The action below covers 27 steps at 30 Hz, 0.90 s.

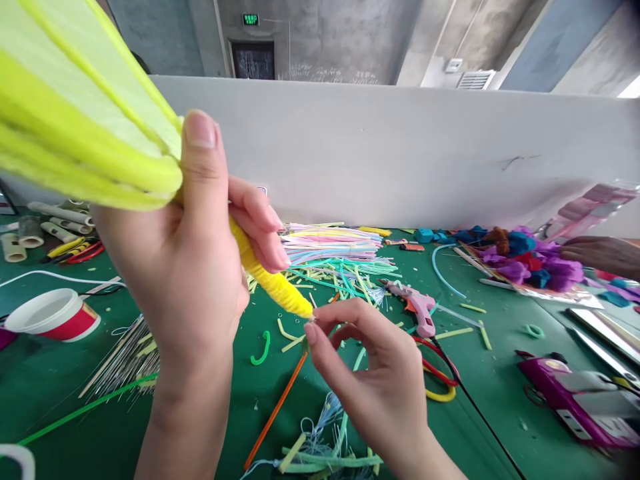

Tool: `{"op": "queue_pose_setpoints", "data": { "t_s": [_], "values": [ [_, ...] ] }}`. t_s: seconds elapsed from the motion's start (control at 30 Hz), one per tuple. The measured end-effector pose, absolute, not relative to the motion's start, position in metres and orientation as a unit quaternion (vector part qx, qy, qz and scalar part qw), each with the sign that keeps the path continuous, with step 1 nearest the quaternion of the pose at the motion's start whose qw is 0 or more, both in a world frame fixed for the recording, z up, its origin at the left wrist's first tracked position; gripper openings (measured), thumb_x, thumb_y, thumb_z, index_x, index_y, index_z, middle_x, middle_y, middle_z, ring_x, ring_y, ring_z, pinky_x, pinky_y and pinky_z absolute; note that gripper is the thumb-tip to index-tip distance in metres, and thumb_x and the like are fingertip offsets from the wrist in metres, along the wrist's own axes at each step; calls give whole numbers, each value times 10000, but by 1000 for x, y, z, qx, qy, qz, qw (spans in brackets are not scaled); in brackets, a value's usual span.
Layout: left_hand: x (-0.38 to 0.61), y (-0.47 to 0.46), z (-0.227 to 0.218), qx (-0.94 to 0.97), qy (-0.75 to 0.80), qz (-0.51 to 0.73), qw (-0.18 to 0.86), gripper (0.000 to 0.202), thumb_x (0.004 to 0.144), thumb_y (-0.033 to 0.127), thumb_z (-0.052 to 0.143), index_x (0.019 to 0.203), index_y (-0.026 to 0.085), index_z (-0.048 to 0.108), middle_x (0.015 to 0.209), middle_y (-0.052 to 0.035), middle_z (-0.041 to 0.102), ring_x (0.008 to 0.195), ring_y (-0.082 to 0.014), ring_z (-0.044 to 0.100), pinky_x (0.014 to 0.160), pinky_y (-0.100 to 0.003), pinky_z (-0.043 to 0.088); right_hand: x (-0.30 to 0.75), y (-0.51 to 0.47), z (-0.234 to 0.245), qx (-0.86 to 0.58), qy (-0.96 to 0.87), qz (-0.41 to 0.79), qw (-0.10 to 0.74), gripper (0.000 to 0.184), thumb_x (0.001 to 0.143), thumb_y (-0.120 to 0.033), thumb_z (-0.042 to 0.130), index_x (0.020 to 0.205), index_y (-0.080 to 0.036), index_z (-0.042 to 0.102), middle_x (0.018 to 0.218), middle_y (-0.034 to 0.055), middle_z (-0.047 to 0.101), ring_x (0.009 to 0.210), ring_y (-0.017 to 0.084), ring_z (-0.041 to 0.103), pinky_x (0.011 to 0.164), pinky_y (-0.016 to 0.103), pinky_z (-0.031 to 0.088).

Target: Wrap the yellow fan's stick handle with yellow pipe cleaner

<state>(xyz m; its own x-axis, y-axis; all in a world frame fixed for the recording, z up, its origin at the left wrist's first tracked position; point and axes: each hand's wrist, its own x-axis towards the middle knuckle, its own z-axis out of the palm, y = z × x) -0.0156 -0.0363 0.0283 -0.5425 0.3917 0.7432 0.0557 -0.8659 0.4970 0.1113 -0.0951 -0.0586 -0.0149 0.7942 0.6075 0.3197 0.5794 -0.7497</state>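
My left hand (175, 253) is closed around a bright yellow-green fuzzy piece (100, 113) that looks like a large flower head or shade made of pipe cleaners and pale sheet. From below that hand, its yellow wrapped stem (280, 288) slants down to the right. The thumb and forefinger of my right hand (365, 360) pinch the stem's narrow lower tip. Whether a small bit is held there too is hidden by the fingers. An orange pipe cleaner (277, 408) lies on the table below the tip, close to a green hooked piece (261, 349).
Pastel pipe cleaners (330, 245) are piled at the back. A pink glue gun (420, 307) with a black cord lies right of my hands. On the left are a paper cup (55, 317) and thin wires (123, 363). Another person's hand (600, 253) is by purple flowers (530, 260).
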Motion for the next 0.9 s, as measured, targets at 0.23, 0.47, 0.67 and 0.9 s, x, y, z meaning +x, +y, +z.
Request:
{"op": "queue_pose_setpoints", "data": {
  "t_s": [0.23,0.47,0.67,0.9],
  "values": [
    [-8,-47,31,428,291,849,103,419,977,214,567,565,222,494,400,89,480,243,-65,377,218,-224,364,119,-98,-53,-384,-655,358,543,61,853,-185,704,799,-212,696,732,-24,700,644,105,610,599,214,514],
    [-1,-53,35,413,305,852,104,492,1006,419,487,554,225,471,387,77,435,205,-66,297,157,-276,233,119,-100,-54,-355,-679,353,537,64,847,-155,696,795,-192,688,706,-17,675,628,115,596,593,247,485],
    [0,-55,32,440,307,840,85,502,991,438,512,542,220,458,419,58,450,229,-58,321,178,-266,239,119,-100,-57,-345,-686,346,540,69,843,-130,685,806,-188,682,710,-11,668,625,119,588,581,256,480],
    [0,-55,30,448,293,841,81,490,987,416,531,550,208,457,414,68,436,224,-45,292,166,-254,205,118,-99,-56,-336,-694,330,544,80,835,-117,684,794,-184,668,691,-19,650,616,110,581,575,245,477]
  ]
}}
